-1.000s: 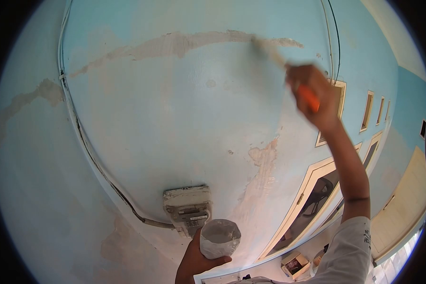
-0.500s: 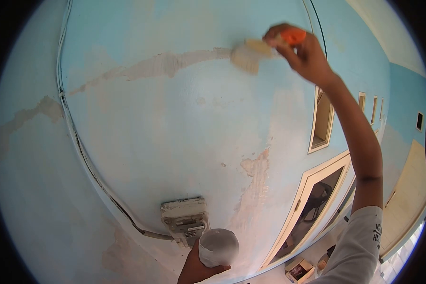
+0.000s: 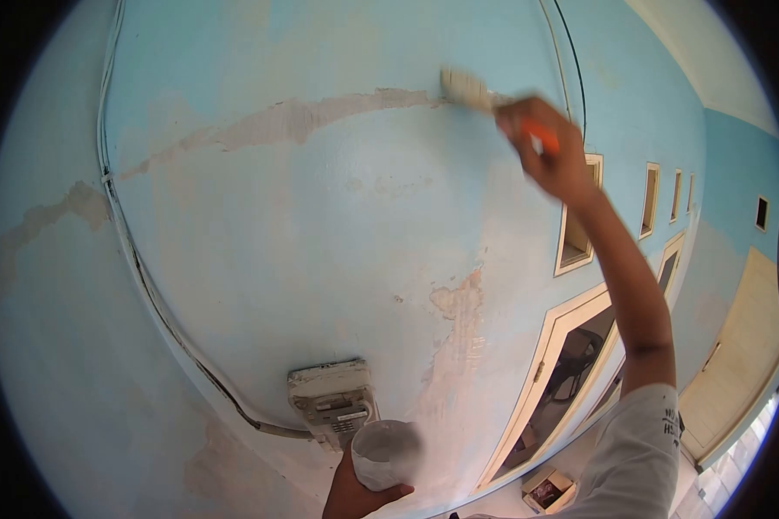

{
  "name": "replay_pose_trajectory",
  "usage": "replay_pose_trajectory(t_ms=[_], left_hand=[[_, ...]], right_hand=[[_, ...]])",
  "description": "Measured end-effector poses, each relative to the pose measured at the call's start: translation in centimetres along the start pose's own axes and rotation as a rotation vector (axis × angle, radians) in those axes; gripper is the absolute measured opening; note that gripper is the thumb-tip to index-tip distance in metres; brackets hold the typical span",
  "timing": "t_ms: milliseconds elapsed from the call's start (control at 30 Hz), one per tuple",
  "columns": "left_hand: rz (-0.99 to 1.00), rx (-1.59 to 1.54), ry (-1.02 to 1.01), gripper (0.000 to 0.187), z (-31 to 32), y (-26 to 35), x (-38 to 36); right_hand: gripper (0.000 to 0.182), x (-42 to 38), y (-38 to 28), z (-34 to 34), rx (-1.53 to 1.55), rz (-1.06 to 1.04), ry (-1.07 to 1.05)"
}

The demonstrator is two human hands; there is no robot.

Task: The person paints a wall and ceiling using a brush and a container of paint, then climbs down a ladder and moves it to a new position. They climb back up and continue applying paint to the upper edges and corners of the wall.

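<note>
My right hand [image 3: 545, 143] is raised high, its fingers wrapped round the orange handle of a paintbrush [image 3: 466, 89]. The brush's pale bristles, smeared by motion, lie over the right end of a long grey patch [image 3: 294, 119] on the light blue wall [image 3: 320, 233]. Down at the bottom, my left hand [image 3: 359, 493] grips a whitish cup [image 3: 388, 454] from the side. Greyish-white material shows inside its tilted mouth, and the right edge is blurred. Behind the cup, a dusty box with a keypad [image 3: 333, 402] is mounted on the wall.
Cables [image 3: 156, 294] run down the wall at the left, with another dark cable [image 3: 576, 60] at upper right. A peeling patch [image 3: 454, 324] marks the wall's middle. Right of it are a small framed window [image 3: 577, 238] and a cream-framed door [image 3: 550, 381]. A cardboard box [image 3: 548, 490] sits on the floor.
The brush has turned and shifted slightly right, its bristles now pointing up and left. My right hand has come lower. The cup has moved slightly left and its mouth faces differently.
</note>
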State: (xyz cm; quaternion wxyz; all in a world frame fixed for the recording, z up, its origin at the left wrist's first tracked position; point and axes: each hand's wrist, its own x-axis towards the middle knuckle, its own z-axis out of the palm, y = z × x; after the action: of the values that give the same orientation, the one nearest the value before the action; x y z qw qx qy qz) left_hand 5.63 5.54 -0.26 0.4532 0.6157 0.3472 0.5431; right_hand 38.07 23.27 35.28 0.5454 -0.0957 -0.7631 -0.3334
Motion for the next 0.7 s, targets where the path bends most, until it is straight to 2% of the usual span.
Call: replay_pose_trajectory(t_ms=[100,167,233,300,367,500,567,600,633,700], left_hand=[[-0.016,0.005,0.016,0.104,-0.3,-0.5,0.1],[-0.031,0.035,0.012,0.106,-0.2,0.0,0.3],[-0.095,0.061,0.008,0.104,0.5,1.8,1.0],[-0.106,0.107,0.001,0.102,0.6,0.9,1.3],[-0.109,0.155,0.0,0.101,1.0,0.9,1.5],[-0.047,0.066,-0.048,0.098,2.5,2.1,2.2],[-0.061,0.043,-0.054,0.098,2.6,1.4,2.0],[-0.054,0.082,-0.027,0.098,2.4,0.6,2.0],[-0.046,0.123,-0.001,0.098,2.1,0.0,1.8],[-0.096,0.13,-0.018,0.104,1.8,-0.3,1.4]], right_hand=[[0.007,-6.6,-4.5,-0.7,0.264,0.045,-0.244],[0.004,-8.6,-7.1,-1.7,0.39,0.284,-0.402],[0.006,-8.3,-6.0,-2.4,0.413,0.313,-0.427],[0.006,-6.6,-2.4,-2.7,0.403,0.163,-0.284],[0.007,-3.4,-0.2,-3.1,0.398,0.293,-0.235],[0.009,3.3,6.2,-3.5,0.241,0.046,0.021],[0.009,5.9,7.9,-4.6,-0.103,-0.033,0.192],[0.011,6.5,8.1,-5.1,-0.367,-0.128,0.207],[0.011,5.6,8.6,-4.6,-0.365,-0.121,0.202],[0.013,3.1,9.7,-3.1,-0.133,-0.053,0.208]])
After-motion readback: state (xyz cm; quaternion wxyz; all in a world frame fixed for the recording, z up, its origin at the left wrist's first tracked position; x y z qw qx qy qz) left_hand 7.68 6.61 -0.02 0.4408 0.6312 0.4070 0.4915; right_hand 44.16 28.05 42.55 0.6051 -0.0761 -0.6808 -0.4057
